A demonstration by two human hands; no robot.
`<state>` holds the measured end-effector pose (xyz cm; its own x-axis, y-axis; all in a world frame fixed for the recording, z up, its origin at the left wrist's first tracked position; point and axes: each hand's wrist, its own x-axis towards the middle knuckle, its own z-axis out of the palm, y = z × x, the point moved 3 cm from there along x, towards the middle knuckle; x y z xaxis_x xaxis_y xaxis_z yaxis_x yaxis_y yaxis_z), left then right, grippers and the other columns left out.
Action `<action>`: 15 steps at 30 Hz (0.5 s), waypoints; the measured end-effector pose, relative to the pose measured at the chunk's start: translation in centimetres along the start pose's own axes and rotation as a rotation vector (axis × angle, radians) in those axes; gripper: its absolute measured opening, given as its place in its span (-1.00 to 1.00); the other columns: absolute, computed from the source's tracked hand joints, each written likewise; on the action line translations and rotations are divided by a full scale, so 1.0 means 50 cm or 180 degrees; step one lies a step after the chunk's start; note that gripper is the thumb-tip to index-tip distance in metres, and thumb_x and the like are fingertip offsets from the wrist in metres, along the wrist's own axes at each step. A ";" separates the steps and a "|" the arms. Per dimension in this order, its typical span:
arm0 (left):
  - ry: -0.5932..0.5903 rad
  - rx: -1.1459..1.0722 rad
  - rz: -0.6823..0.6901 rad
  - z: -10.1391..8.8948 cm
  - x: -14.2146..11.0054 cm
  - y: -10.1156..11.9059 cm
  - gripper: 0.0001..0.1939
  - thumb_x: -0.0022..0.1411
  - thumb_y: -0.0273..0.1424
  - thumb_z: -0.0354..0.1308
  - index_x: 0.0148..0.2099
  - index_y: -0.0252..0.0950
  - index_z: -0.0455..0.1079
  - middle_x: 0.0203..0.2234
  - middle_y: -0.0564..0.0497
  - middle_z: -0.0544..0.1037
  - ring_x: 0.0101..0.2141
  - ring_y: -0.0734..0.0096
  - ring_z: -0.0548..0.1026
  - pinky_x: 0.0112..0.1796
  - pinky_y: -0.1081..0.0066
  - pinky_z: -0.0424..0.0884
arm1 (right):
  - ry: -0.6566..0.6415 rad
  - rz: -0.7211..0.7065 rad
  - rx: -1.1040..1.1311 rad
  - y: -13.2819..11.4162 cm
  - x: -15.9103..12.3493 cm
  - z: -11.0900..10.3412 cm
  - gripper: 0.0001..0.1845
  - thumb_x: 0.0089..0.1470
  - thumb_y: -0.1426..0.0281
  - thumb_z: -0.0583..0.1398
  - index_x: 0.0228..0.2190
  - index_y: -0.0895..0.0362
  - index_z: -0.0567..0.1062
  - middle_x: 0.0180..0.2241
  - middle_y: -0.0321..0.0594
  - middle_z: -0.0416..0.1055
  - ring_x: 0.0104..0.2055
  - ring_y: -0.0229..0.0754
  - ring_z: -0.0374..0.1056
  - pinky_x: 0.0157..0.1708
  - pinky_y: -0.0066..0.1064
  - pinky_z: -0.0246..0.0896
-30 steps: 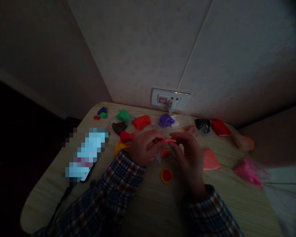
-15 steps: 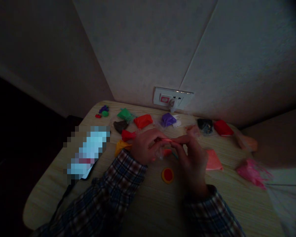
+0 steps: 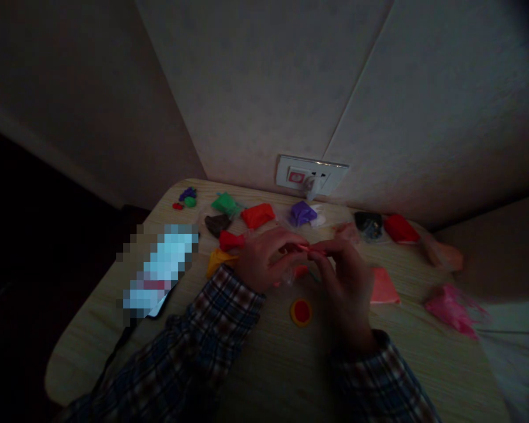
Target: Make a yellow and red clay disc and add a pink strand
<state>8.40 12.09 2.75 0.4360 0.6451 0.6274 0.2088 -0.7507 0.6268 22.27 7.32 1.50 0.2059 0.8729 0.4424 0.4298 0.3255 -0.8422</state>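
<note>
Between the fingertips of both hands is a small piece of pinkish-red modelling clay [image 3: 306, 248], partly hidden by the fingers. My left hand [image 3: 267, 258] pinches it from the left, and my right hand [image 3: 346, 279] grips its other end between thumb and forefinger. Under the hands lies a reddish lump in clear wrapping [image 3: 300, 271], largely covered. Closer to me, a round yellow clay disc with a red centre [image 3: 300, 312] rests flat on the table. A flat salmon-coloured packet [image 3: 384, 286] sits just right of my right hand.
Along the back of the wooden table [image 3: 264, 376] lie several clay packets, among them green [image 3: 226, 203], orange-red [image 3: 258, 216], purple [image 3: 302, 213] and red [image 3: 401, 229]. A phone with a blurred screen [image 3: 165, 270] lies left. Small clay shapes [image 3: 188, 198] stand at the back-left corner. A wall socket [image 3: 311, 176] is behind.
The fingertips have come closer together over the clay, and less of it shows. My right hand has tilted slightly. The whole view has shifted a little.
</note>
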 end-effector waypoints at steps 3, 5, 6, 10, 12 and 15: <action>-0.0058 0.0010 -0.0052 0.002 -0.002 0.001 -0.82 0.21 -0.37 0.16 -0.17 -0.36 0.39 -0.36 -0.03 0.56 -0.39 0.47 0.50 -0.34 0.46 0.44 | 0.0000 0.0082 0.0094 0.003 0.001 0.001 -0.95 0.11 0.42 0.17 -0.40 0.07 0.44 -0.44 -0.31 0.41 -0.37 -0.23 0.32 -0.37 -0.37 0.23; 0.0005 0.0066 -0.0008 0.001 -0.003 0.002 -0.85 0.23 -0.37 0.14 -0.20 -0.35 0.39 -0.39 -0.01 0.55 -0.40 0.47 0.50 -0.34 0.46 0.44 | -0.0078 0.0063 0.0110 0.003 0.001 0.003 -0.95 0.11 0.42 0.17 -0.39 0.07 0.44 -0.43 -0.32 0.40 -0.36 -0.24 0.32 -0.37 -0.39 0.23; 0.0065 0.0104 0.0017 -0.001 -0.003 0.002 -0.87 0.24 -0.37 0.13 -0.24 -0.35 0.39 -0.42 0.00 0.55 -0.41 0.48 0.50 -0.36 0.48 0.44 | -0.0122 0.0047 0.0116 0.002 0.002 0.004 -0.96 0.11 0.42 0.17 -0.38 0.07 0.44 -0.42 -0.33 0.41 -0.36 -0.25 0.32 -0.36 -0.40 0.22; 0.0181 0.0235 0.0085 -0.004 -0.005 -0.001 -0.89 0.24 -0.42 0.12 -0.32 -0.36 0.40 -0.48 0.01 0.54 -0.44 0.49 0.50 -0.40 0.51 0.41 | -0.0179 0.0020 0.0141 -0.001 0.001 0.004 -0.89 0.08 0.41 0.20 -0.28 0.05 0.44 -0.37 -0.32 0.42 -0.33 -0.24 0.33 -0.34 -0.39 0.23; 0.0153 0.0282 0.0099 -0.004 -0.007 -0.002 -0.88 0.25 -0.44 0.10 -0.33 -0.36 0.40 -0.48 0.01 0.55 -0.43 0.47 0.51 -0.39 0.50 0.42 | -0.0239 0.0011 0.0126 -0.003 0.001 0.005 -0.90 0.08 0.41 0.20 -0.28 0.06 0.44 -0.36 -0.30 0.43 -0.32 -0.23 0.33 -0.33 -0.37 0.25; 0.0149 0.0291 0.0080 -0.004 -0.008 -0.003 -0.85 0.26 -0.43 0.08 -0.34 -0.35 0.41 -0.50 0.01 0.56 -0.44 0.46 0.51 -0.40 0.49 0.42 | -0.0294 0.0043 0.0148 -0.005 0.001 0.006 -0.94 0.09 0.40 0.20 -0.32 0.07 0.46 -0.36 -0.28 0.43 -0.31 -0.21 0.34 -0.32 -0.35 0.26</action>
<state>8.02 11.98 2.49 0.4013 0.6302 0.6646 0.2783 -0.7752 0.5671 21.90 7.40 1.62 0.1285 0.9064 0.4023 0.3858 0.3280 -0.8623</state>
